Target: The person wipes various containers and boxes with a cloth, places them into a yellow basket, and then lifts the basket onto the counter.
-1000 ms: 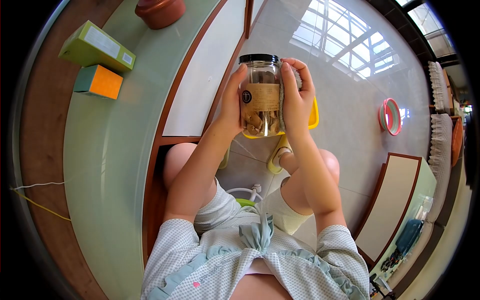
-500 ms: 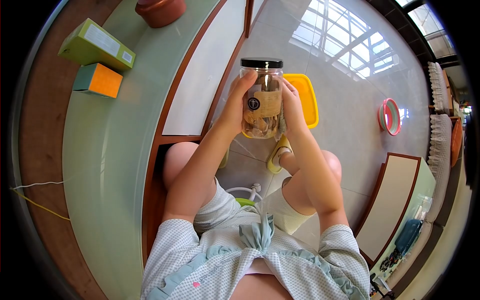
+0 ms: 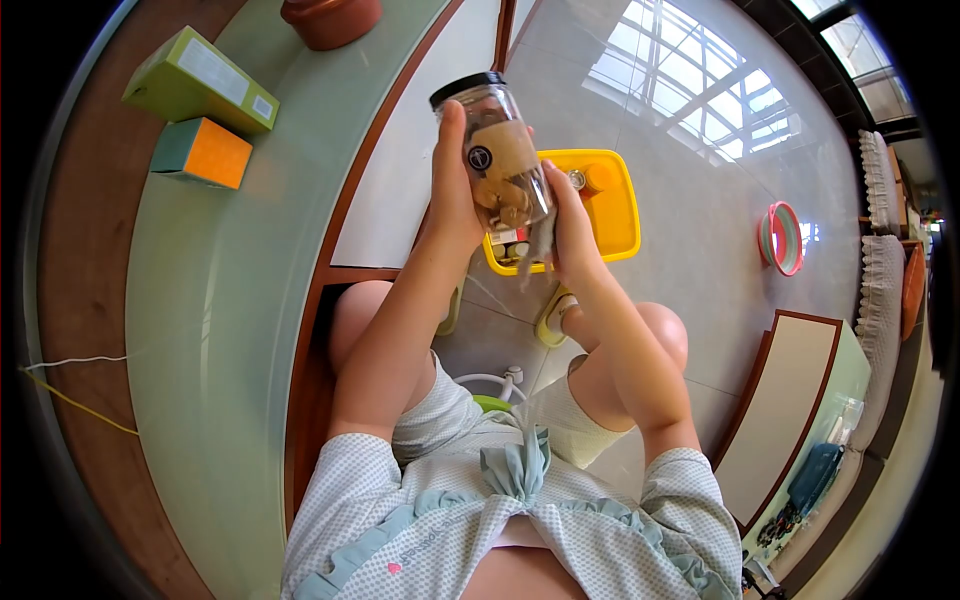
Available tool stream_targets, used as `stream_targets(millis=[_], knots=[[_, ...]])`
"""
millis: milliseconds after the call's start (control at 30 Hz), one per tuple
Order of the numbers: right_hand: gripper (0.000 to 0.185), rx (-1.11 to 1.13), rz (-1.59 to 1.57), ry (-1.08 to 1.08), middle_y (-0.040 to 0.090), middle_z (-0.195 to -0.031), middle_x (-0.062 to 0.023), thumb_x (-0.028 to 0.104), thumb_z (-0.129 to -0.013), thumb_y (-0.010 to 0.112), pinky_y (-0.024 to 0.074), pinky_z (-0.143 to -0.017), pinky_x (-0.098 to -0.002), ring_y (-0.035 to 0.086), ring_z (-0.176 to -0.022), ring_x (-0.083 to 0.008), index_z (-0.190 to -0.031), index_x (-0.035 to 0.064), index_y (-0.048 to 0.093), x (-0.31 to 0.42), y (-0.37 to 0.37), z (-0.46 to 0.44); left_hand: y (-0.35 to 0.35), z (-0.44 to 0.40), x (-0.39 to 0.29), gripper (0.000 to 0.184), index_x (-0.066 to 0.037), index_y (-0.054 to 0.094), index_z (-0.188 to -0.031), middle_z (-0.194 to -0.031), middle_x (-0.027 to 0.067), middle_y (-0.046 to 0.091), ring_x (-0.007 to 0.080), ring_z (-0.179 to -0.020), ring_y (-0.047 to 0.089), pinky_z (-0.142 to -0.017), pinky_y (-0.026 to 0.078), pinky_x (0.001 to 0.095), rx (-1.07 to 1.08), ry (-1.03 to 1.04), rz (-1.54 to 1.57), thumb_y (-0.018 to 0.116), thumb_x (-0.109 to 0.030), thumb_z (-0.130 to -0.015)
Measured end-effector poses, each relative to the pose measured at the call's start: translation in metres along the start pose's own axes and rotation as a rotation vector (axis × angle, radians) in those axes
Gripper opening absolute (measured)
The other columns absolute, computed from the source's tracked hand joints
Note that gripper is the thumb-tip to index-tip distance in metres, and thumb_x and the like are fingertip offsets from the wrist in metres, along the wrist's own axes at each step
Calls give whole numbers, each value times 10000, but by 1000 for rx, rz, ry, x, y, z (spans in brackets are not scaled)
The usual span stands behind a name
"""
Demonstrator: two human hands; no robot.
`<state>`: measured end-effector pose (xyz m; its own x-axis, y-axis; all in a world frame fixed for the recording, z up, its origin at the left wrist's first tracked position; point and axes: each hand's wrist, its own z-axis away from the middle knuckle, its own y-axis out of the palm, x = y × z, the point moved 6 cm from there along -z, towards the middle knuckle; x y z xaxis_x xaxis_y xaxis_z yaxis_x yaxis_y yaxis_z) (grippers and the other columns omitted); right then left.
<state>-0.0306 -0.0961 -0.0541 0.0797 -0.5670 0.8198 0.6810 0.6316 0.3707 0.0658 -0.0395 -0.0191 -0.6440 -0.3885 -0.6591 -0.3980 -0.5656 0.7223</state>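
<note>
A clear jar (image 3: 508, 190) with a black lid and a brown paper label is held up in front of me, its lid leaning to the left. Brownish dried pieces show through the plastic. My left hand (image 3: 457, 185) is wrapped round the jar's left side, thumb near the lid. On the lower right side, my right hand (image 3: 570, 225) presses a grey cloth (image 3: 538, 252) against the jar; its fingers are partly hidden. Below and behind the jar stands a yellow bin (image 3: 622, 205) containing several jars or small containers, partly covered by the hands.
A glass-topped cabinet (image 3: 225, 340) runs along my left, carrying a green box (image 3: 200, 80), an orange-and-teal box (image 3: 203, 153) and a reddish-brown pot (image 3: 333, 22). A pink-rimmed collapsible basin (image 3: 780, 240) is on the tiled floor to the right. Another low cabinet (image 3: 780, 410) stands nearer.
The jar has gone from upright to tilted, its lid moving left and up. Both hands shifted left with it, the right hand slightly lower. More of the yellow bin's contents now show.
</note>
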Motion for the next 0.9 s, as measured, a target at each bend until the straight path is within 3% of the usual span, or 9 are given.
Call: stream_targets(millis=[133, 233, 433, 467, 567, 600, 700, 833, 900], knots=[[412, 57, -4, -45, 496, -1114, -32, 453, -920, 388, 354, -833, -263, 442, -1024, -134, -1163, 135, 485, -2, 9, 4, -7, -3, -6, 718, -37, 495, -1148, -1034, 137, 580, 216, -963, 588, -789, 516, 338, -101, 111, -28, 439, -674, -820], [586, 173, -81, -153, 495, -1270, -67, 508, -897, 447, 400, -944, -328, 462, -1179, -191, -1316, 104, 378, -2, 11, -3, -14, -7, -4, 709, -51, 499, -1128, -1011, 118, 589, 205, -931, 598, -774, 516, 320, -110, 172, -60, 434, -685, -817], [804, 142, -24, -339, 407, -1248, -126, 350, -746, 709, 319, -987, -302, 396, -1178, -208, -1330, 64, 237, 1, 30, 12, -14, -9, -8, 590, -75, 462, -1093, -969, 50, 542, 119, -876, 572, -715, 503, 249, -96, 260, -21, 489, -608, -844], [783, 108, -61, -332, 440, -1209, -136, 224, -707, 760, 338, -984, -308, 433, -1147, -192, -1290, 12, 282, 5, 30, 14, -16, -8, -6, 595, -87, 442, -1144, -1003, 52, 531, 116, -890, 566, -724, 498, 248, -99, 247, -17, 488, -601, -849], [698, 13, -10, -348, 518, -1105, -102, 231, -709, 757, 426, -866, -277, 528, -995, -162, -1238, 17, 355, 10, 23, 13, -17, -12, -3, 600, -112, 492, -1097, -953, 67, 600, 160, -843, 607, -712, 514, 299, -97, 255, -46, 400, -654, -857], [611, -5, 13, -379, 573, -966, -71, 224, -708, 754, 465, -718, -241, 563, -843, -123, -1172, 15, 415, 17, 22, 13, -10, -8, -7, 567, -113, 488, -1126, -980, 65, 595, 167, -916, 590, -805, 488, 330, -55, 228, -26, 436, -613, -864], [581, 28, 57, -453, 583, -881, -61, 212, -714, 745, 453, -600, -221, 556, -708, -103, -1154, 13, 422, 31, 15, 2, 4, -3, -16, 547, -118, 481, -1171, -996, 58, 590, 178, -994, 560, -911, 428, 358, 42, 119, -7, 452, -575, -872], [497, -55, 228, -475, 602, -793, -71, 208, -722, 735, 476, -558, -235, 615, -643, -143, -1082, 0, 464, 63, 6, 9, -13, -5, -37, 724, -91, 306, -1314, -1192, 72, 470, 214, -1127, 455, -1011, 322, 374, -186, 389, -244, 716, -252, -740], [520, -134, 431, -478, 647, -795, -94, 253, -695, 753, 511, -615, -273, 657, -708, -193, -1054, -4, 479, 75, -7, 8, -8, 3, -56, 739, -85, 381, -1292, -1250, 83, 457, 255, -1188, 432, -1029, 307, 388, -117, 655, -564, 719, -79, -635]])
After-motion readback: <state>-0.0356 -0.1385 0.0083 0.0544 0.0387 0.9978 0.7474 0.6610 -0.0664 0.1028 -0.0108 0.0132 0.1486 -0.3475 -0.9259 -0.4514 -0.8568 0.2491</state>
